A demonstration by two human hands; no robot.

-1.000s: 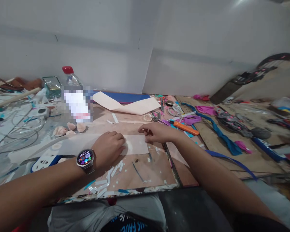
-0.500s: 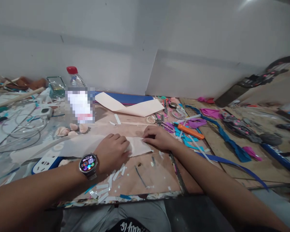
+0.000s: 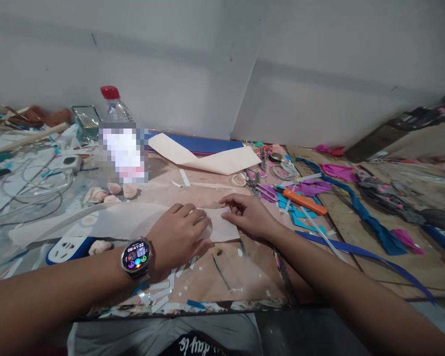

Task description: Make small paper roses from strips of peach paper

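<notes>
My left hand (image 3: 181,235), below a wristwatch (image 3: 136,257), lies palm down on a long pale strip of thin paper or cloth (image 3: 129,222), its fingers stretched out. At the strip's right end, my right hand (image 3: 250,216) has its thumb and fingers parted with nothing visible between them. The thumb is close to the strip's edge; I cannot tell whether it touches. Part of the strip is hidden beneath my left hand. Behind the hands lies a folded cream strip (image 3: 207,162).
An orange utility knife (image 3: 304,200), scissors (image 3: 261,189) and a tape roll (image 3: 239,180) lie to the right, by blue ribbon (image 3: 371,252). A red-capped bottle (image 3: 114,106) stands back left. A power strip (image 3: 68,247) and small pale petal-like pieces (image 3: 128,190) lie left.
The thumb and fingers of my right hand have parted at the strip's end. My left hand's thumb has spread outward. The view has shifted slightly.
</notes>
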